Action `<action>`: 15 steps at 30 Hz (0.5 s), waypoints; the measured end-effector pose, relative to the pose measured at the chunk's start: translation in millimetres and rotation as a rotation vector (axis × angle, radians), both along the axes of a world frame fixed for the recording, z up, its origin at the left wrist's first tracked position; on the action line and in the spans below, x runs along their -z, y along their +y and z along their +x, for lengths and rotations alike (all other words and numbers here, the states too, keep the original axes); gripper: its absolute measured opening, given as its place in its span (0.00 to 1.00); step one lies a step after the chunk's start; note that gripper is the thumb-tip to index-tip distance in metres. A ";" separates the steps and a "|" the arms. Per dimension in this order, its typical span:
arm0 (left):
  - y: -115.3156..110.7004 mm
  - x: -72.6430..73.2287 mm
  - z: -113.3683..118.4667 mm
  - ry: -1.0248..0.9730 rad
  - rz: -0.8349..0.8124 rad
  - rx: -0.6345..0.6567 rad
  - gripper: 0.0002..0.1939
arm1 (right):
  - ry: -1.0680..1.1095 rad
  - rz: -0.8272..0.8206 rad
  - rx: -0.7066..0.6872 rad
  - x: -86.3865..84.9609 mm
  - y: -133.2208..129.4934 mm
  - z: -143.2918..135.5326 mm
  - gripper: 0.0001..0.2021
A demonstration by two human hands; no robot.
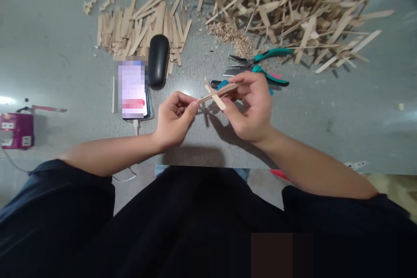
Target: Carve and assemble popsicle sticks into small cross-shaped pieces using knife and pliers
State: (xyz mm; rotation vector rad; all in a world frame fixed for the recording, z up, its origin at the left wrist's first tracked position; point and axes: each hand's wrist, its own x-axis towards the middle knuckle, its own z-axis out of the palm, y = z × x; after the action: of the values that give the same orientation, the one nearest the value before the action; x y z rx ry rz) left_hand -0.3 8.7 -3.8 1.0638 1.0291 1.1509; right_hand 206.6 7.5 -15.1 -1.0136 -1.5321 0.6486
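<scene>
Above the table's near part, several wooden sticks crossed into a small frame (213, 94) are held between both hands. My left hand (177, 117) pinches the frame's left end between thumb and fingertips. On the other side, my right hand (252, 106) grips the right end, its thumb close to the lower tip of the crossing stick. How the sticks join is too small to make out. Just behind my right hand lie green-handled pliers (272, 54) and a blue and black tool (219, 84), partly hidden.
A large heap of sticks (280, 4) fills the back right, with wood shavings (231, 39) beside it. More sticks (120, 30), a black case (158, 61) and a phone with a cable (133, 89) lie left of centre. A purple box (19, 130) sits far left.
</scene>
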 end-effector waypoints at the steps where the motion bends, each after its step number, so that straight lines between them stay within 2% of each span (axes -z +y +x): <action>1: -0.3 -0.3 0.2 -0.003 -0.003 -0.009 0.33 | -0.065 0.068 0.041 -1.6 0.3 2.0 0.16; 6: -2.1 -2.5 -0.5 0.031 0.011 -0.053 0.27 | -0.465 0.373 0.130 -11.5 5.7 13.1 0.26; 9: -2.8 -3.3 -1.5 0.051 -0.011 -0.076 0.24 | -0.530 0.477 0.104 -9.9 8.5 15.8 0.22; 12: -2.9 -3.3 -2.3 0.063 -0.066 -0.086 0.24 | -0.577 0.485 0.048 -5.1 8.7 16.7 0.14; 15: -3.1 -2.9 -3.3 0.070 -0.076 -0.091 0.22 | -0.581 0.420 0.028 -1.8 8.9 17.1 0.10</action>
State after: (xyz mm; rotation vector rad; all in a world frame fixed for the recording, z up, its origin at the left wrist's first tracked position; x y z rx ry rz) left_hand -3.6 5.7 -0.8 1.0113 1.1777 1.1450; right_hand 223.7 16.4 -13.3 -0.9334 -2.0413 -0.0143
